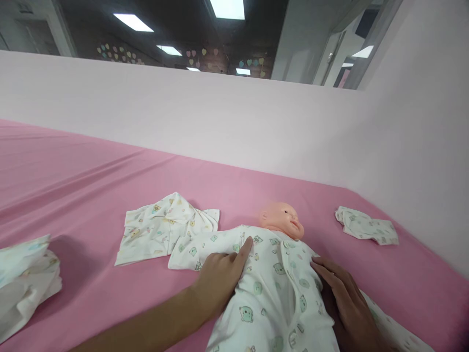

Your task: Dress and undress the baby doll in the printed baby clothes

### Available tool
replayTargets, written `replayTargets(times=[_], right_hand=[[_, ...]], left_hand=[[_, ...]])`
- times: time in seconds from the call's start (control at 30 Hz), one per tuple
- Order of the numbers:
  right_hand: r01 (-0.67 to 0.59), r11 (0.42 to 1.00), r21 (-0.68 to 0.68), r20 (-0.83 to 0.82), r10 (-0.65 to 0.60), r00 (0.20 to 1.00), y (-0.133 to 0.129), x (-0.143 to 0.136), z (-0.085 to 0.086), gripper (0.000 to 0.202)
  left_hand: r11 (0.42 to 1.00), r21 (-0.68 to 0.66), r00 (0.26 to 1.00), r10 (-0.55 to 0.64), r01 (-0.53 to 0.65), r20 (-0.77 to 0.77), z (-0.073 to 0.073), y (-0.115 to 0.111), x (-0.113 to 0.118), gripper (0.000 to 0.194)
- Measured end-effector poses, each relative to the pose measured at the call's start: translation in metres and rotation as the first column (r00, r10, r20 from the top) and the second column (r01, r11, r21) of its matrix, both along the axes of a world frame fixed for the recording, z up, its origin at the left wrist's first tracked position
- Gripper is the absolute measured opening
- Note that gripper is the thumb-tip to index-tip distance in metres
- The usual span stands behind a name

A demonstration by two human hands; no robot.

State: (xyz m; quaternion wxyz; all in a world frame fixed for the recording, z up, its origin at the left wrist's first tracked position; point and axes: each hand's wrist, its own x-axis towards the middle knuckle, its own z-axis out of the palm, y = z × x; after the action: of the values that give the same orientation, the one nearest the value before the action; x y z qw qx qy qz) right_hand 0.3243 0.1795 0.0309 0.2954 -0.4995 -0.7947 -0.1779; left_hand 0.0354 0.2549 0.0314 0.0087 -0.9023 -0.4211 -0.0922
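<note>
A baby doll (280, 218) lies on its back on the pink sheet, its bald head turned to the right. It wears a white garment (269, 283) printed with small green animals, its front panels overlapping down the chest. My left hand (225, 274) rests on the garment's left side below the sleeve, index finger stretched out over the chest, the other fingers partly hidden. My right hand (342, 296) lies against the garment's right side near the armpit, fingers extended and holding nothing. One sleeve spreads to the left; the other runs to the lower right, partly behind my right hand.
A folded white printed cloth (157, 227) lies left of the doll, partly under the sleeve. Another small folded garment (368, 227) is at the right, and a crumpled cloth (27, 283) at the left edge. A white wall (220, 122) rises behind the pink sheet (110, 176).
</note>
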Motion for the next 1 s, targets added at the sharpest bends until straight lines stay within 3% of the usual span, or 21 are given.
replayTargets(times=[1.0], right_hand=[[-0.002, 1.000, -0.003, 0.035, 0.002, 0.999, 0.0003, -0.0014, 0.0013, 0.043]], left_hand=[[1.000, -0.024, 0.999, -0.013, 0.012, -0.050, 0.0027, -0.0001, -0.0002, 0.086]])
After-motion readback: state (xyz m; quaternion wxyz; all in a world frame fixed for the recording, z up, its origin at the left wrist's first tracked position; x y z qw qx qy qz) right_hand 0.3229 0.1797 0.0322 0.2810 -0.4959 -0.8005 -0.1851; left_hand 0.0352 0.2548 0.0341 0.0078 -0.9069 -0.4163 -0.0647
